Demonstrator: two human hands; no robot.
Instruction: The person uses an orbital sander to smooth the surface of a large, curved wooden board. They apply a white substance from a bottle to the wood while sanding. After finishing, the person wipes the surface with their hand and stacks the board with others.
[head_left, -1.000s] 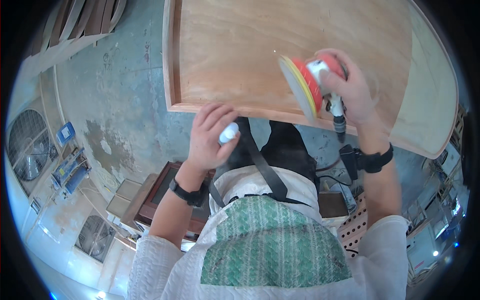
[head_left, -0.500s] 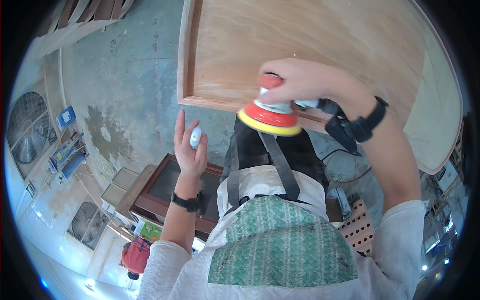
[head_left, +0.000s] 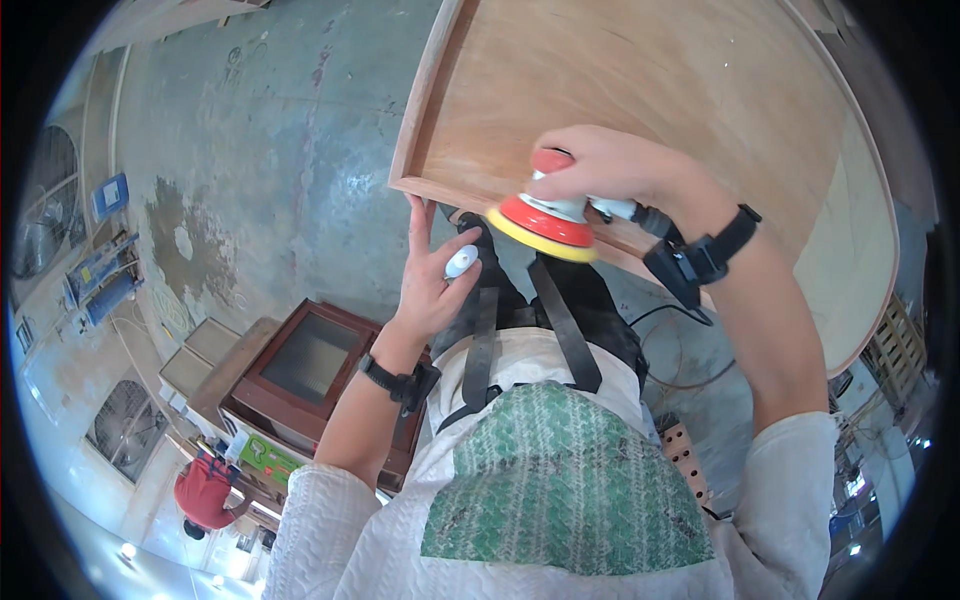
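Round red, white and yellow sander (head_left: 548, 222) hovering upper centre
Right hand (head_left: 585, 165) is gripping its top, fingers curled tight; half-curled left hand (head_left: 430, 275) is holding a small white cylinder (head_left: 461, 261) near the light-brown wooden panel (head_left: 640, 95). Any lettering's coming out unreadable lol
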